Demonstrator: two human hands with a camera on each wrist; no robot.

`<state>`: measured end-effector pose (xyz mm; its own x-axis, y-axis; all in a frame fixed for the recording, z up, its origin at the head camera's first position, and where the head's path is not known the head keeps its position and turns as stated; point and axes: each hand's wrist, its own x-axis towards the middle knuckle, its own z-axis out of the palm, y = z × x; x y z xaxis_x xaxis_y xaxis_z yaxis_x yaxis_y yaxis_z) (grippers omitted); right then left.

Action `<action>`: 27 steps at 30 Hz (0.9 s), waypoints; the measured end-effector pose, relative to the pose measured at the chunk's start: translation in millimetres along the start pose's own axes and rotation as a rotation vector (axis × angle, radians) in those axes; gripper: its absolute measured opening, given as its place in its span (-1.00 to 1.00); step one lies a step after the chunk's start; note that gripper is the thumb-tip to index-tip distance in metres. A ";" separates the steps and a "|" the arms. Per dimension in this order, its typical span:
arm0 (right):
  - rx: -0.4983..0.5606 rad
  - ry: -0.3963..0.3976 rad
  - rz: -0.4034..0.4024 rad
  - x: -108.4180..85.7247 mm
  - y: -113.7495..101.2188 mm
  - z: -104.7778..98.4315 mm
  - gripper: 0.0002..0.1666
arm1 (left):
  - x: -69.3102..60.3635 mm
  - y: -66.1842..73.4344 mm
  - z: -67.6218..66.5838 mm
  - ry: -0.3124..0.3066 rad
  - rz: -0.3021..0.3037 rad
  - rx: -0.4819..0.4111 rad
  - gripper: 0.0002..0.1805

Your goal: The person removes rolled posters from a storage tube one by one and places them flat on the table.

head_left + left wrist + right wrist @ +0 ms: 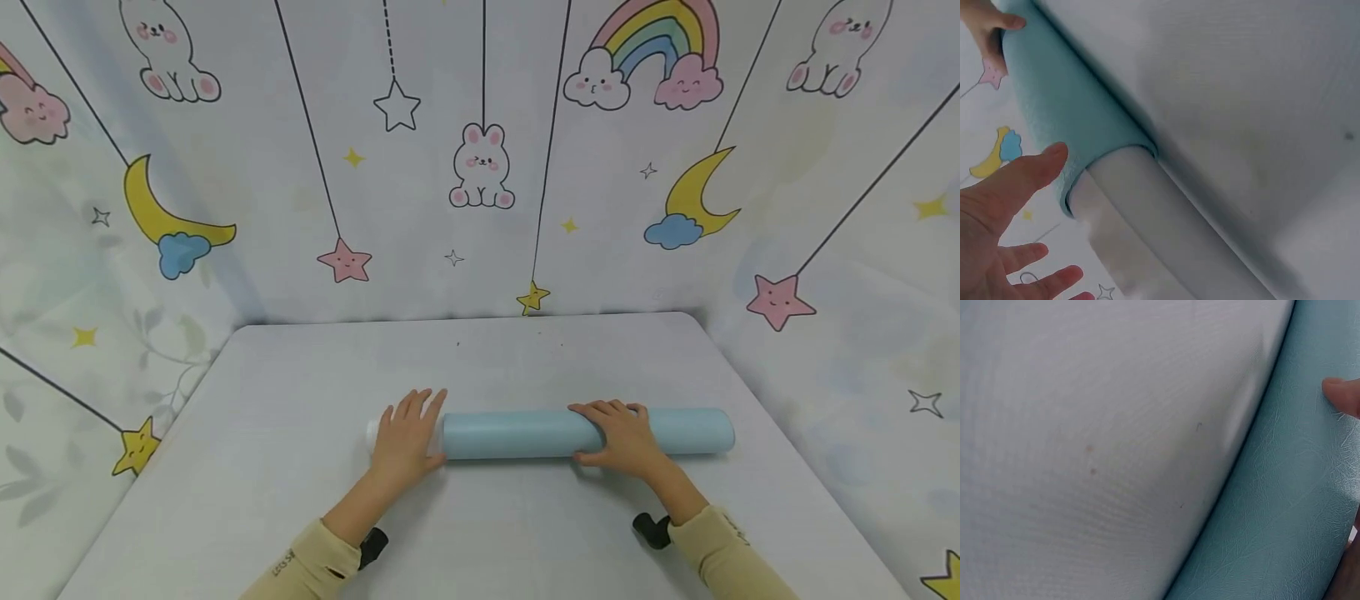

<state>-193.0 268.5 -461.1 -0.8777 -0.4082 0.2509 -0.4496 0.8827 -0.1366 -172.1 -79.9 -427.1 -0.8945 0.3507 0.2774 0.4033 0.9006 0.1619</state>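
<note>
Just left of centre in the lower half of the head view, we see the left hand [405, 439] spread over the roll's white end, fingers nearly straight and not wrapped round it; whether its thumb presses, we cannot tell. Right of it, the right hand [618, 435] straddles the blue roll [517, 435], thumb on the near side, fingers bent over the far side, gripping it lightly as we judge.

The roll lies directly beneath both hands, its long axis running almost level from left to right, across the line of the forearms. The left hand is nearer an end; the right is nearer the blue part's middle. A white core [1147, 206] juts from the blue's left end.

Around it we see the white tabletop [517, 533], then the patterned backdrop [247, 167] above.
</note>
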 end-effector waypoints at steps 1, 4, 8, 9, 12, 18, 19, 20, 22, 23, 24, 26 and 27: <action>0.000 0.001 0.001 0.0 -0.1 0.3 -0.14 | 2.3 1.9 3.0 -0.018 0.022 0.000 0.01; -0.001 0.006 0.000 -0.3 -0.7 0.7 -0.14 | 7.5 6.5 9.2 -0.058 0.071 -0.006 0.00; -0.002 0.019 -0.005 -1.3 -1.7 -0.2 -0.14 | 11.1 7.9 13.9 -0.094 0.088 -0.011 -0.05; -0.003 0.024 -0.009 -1.6 -2.0 -0.7 -0.14 | 11.3 7.4 15.0 -0.100 0.088 -0.017 -0.07; 0.001 0.040 -0.017 -2.0 -2.4 -2.1 -0.14 | 10.1 4.7 18.1 -0.116 0.087 -0.026 -0.12; 0.001 0.046 -0.027 -1.5 -3.1 -2.2 -0.14 | 4.4 -0.6 24.1 -0.085 0.088 -0.013 -0.17; 0.000 0.044 -0.026 -1.5 -3.0 -1.7 -0.14 | 3.9 -1.2 25.0 -0.079 0.085 -0.011 -0.16; 0.000 0.044 -0.027 -1.3 -3.0 -1.8 -0.14 | 4.0 -1.4 25.6 -0.074 0.079 -0.015 -0.16; -0.001 0.040 -0.026 -1.0 -2.7 -1.7 -0.14 | 4.3 -1.6 26.4 -0.076 0.061 -0.023 -0.15; -0.002 0.042 -0.028 -1.1 -2.4 -1.6 -0.14 | 4.8 -1.7 26.6 -0.083 0.050 -0.023 -0.13; -0.002 0.044 -0.031 -1.1 -2.2 -1.3 -0.14 | 5.3 -1.5 26.3 -0.088 0.044 -0.028 -0.12; -0.005 0.052 -0.038 -1.2 -1.8 -1.2 -0.14 | 6.3 -1.4 25.7 -0.100 0.032 -0.028 -0.10; -0.008 0.057 -0.041 -1.2 -1.4 -1.1 -0.14 | 6.7 -1.5 25.5 -0.105 0.028 -0.027 -0.09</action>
<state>-191.1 268.0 -460.2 -0.8475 -0.4307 0.3102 -0.4836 0.8674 -0.1173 -183.6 -72.3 -449.6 -0.8977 0.4016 0.1815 0.4319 0.8835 0.1815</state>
